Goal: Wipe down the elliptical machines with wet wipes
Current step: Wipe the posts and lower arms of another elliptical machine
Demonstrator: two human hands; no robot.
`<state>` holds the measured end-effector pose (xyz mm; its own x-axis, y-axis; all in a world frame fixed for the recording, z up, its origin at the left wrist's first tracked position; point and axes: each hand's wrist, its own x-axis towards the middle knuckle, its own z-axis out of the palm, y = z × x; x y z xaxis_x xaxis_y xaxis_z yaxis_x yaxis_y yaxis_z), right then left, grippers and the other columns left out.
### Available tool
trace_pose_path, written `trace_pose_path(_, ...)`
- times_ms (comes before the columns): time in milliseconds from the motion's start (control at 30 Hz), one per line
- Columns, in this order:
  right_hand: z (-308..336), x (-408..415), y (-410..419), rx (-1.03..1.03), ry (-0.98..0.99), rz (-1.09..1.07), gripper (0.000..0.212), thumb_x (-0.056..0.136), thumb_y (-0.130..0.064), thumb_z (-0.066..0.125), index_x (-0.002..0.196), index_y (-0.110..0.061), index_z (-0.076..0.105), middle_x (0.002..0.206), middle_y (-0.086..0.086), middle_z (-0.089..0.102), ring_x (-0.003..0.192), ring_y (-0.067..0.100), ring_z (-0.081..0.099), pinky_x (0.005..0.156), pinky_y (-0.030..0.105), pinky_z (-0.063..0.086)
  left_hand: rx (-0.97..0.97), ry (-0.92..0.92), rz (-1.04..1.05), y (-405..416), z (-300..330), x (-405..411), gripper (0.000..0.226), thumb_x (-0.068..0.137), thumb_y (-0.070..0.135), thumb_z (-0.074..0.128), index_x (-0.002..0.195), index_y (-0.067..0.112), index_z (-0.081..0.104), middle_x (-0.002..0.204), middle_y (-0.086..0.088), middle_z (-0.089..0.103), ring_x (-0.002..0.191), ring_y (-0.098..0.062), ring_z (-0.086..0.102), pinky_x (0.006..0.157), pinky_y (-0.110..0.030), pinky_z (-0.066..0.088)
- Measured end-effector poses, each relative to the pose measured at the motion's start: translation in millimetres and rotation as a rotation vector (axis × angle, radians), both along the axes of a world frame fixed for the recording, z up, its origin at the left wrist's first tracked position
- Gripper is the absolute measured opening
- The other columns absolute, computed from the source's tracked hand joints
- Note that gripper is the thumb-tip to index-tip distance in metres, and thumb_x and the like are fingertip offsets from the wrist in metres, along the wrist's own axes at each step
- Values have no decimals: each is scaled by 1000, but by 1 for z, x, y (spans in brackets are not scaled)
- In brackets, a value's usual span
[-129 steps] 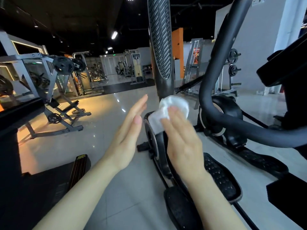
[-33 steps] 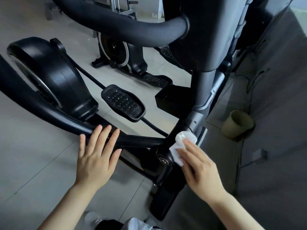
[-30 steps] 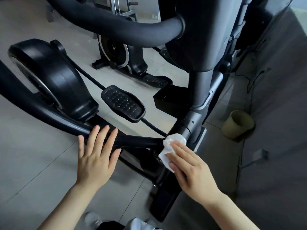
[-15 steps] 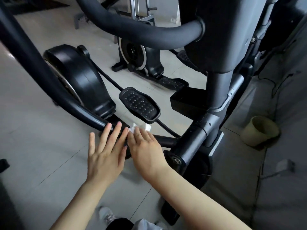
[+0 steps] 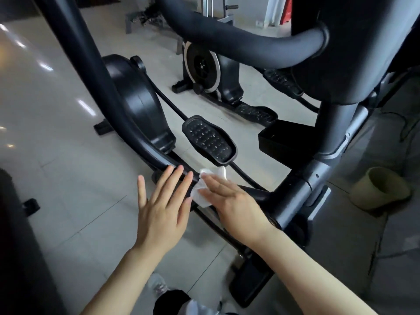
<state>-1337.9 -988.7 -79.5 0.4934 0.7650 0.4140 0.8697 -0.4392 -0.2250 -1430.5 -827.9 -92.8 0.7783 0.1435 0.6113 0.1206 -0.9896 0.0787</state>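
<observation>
A black elliptical machine (image 5: pixel 141 103) fills the view, with its studded pedal (image 5: pixel 208 138) at the centre and a low bar running down to the front post (image 5: pixel 302 192). My right hand (image 5: pixel 236 206) lies flat with straight fingers and presses a crumpled white wet wipe (image 5: pixel 210 186) onto that low bar, just below the pedal. My left hand (image 5: pixel 162 205) is spread open beside it, its fingertips touching the bar where the curved arm joins. Part of the wipe is hidden under my right fingers.
A second elliptical (image 5: pixel 204 67) stands behind on the tiled floor. A tan bin (image 5: pixel 381 189) sits at the right by the wall. A thick handlebar (image 5: pixel 238 39) crosses overhead. A dark machine edge (image 5: pixel 20 246) rises at the left. My shoe (image 5: pixel 159 286) shows below.
My right hand has slid the wipe from the front post joint leftward along the low bar to beside my left hand. The left hand has stayed on the bar.
</observation>
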Motion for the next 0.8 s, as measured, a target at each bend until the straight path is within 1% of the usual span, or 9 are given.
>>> trace_pose_path(133,-5,-16,51,86,102,36,53,83,7,44,135,-2,53,149,16,43,134,34,47,107,38,42,-92,-82,89,19,12,-22,51,92,21,46,143,17,40,151,-11,42,140,-18,35,120,-49,2)
trace_pose_path(200,5,-12,73,164,179,89,64,84,13,49,145,-6,40,157,12,32,141,29,37,107,34,39,-146,-91,122,35,18,-32,53,93,21,44,145,18,37,153,-10,38,143,-16,28,119,-50,7)
trace_pose_path(300,33,-11,111,317,216,200,66,94,5,49,153,-6,21,161,13,19,149,25,21,106,33,39,-235,-123,101,52,30,-37,54,97,23,42,149,19,30,157,-5,30,147,-9,23,120,-48,9)
trace_pose_path(367,44,-16,132,410,191,202,58,96,2,45,150,3,24,158,21,24,147,31,26,107,31,38,-299,-167,88,56,42,-34,54,99,25,39,151,20,26,157,-4,28,147,0,17,123,-40,5)
trace_pose_path(433,40,-20,134,403,150,139,54,93,4,48,145,4,35,151,21,39,137,33,42,102,30,43,-337,-205,89,55,54,-31,53,101,26,38,152,18,26,158,-3,26,147,3,14,123,-34,3)
trace_pose_path(533,15,-14,101,272,-48,-41,53,81,5,45,133,-3,55,126,8,64,104,26,66,72,25,52,-349,-219,86,59,68,-27,53,102,28,37,153,16,26,159,1,22,147,2,13,123,-31,2)
trace_pose_path(633,-3,-2,73,200,-62,-167,54,69,8,69,121,-8,67,96,0,72,75,21,70,49,24,49,-431,-179,34,60,69,-22,56,102,33,36,154,28,16,161,12,15,148,3,12,123,-35,12)
trace_pose_path(700,-4,-1,76,227,14,-136,59,66,9,79,121,-6,66,98,1,72,76,23,70,53,25,52,-572,-159,-30,51,66,-19,56,100,41,35,150,47,10,158,24,15,146,1,19,121,-30,18)
trace_pose_path(800,17,-15,107,376,118,83,53,90,0,61,140,-5,46,136,14,57,112,32,64,79,30,55,-756,-205,-66,43,69,-18,53,96,51,35,144,54,14,154,27,24,142,0,31,116,-21,26)
